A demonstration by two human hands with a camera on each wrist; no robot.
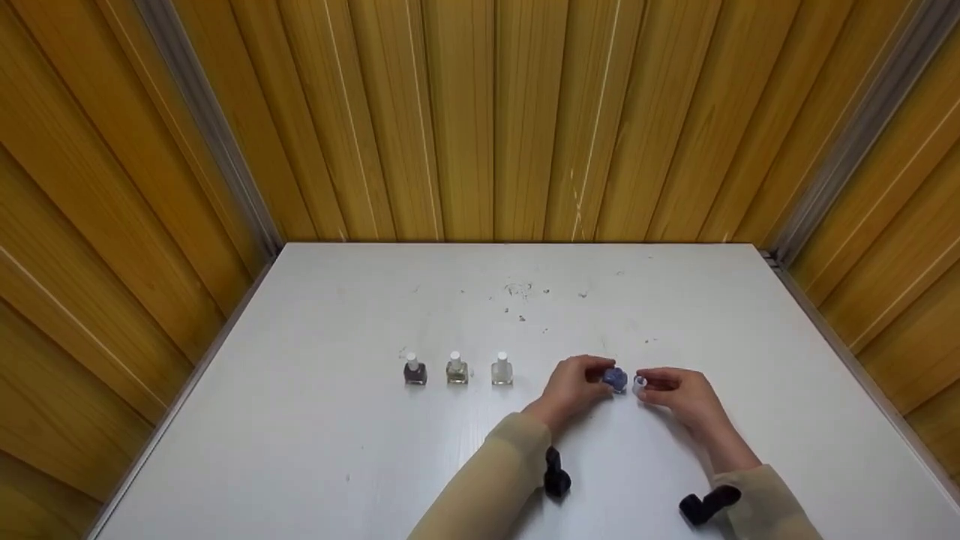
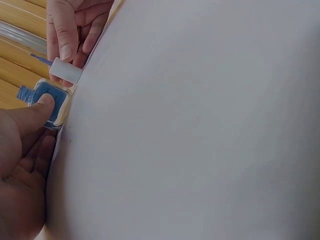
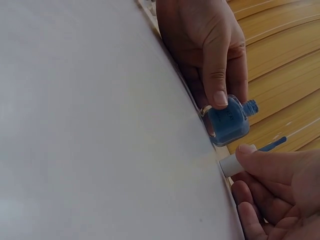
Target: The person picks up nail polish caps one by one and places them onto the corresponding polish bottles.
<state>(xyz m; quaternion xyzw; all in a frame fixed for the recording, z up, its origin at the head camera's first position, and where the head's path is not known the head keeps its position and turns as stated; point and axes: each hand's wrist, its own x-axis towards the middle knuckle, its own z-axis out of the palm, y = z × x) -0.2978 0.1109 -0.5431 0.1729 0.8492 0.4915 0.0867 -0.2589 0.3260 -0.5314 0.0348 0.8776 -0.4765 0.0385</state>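
On the right half of the white table (image 1: 360,442), my left hand (image 1: 574,388) grips a bottle of blue nail polish (image 3: 231,127) with thumb and fingers. Its threaded neck (image 2: 23,94) is uncapped and points up. Just to the right, my right hand (image 1: 684,396) pinches the white cap (image 2: 65,71) between thumb and fingers. From that cap a blue-coated brush (image 3: 273,144) sticks upward, and the cap's top end is at the tabletop. Bottle and cap are a small gap apart. The fingers behind the bottle are partly hidden.
Left of my hands, three capped polish bottles stand in a row: a dark one (image 1: 415,373), a pale yellowish one (image 1: 457,371) and a clear one (image 1: 502,372). Wood-patterned panels (image 1: 517,120) enclose the table's back and sides. Small dark marks (image 1: 517,289) dot the far tabletop.
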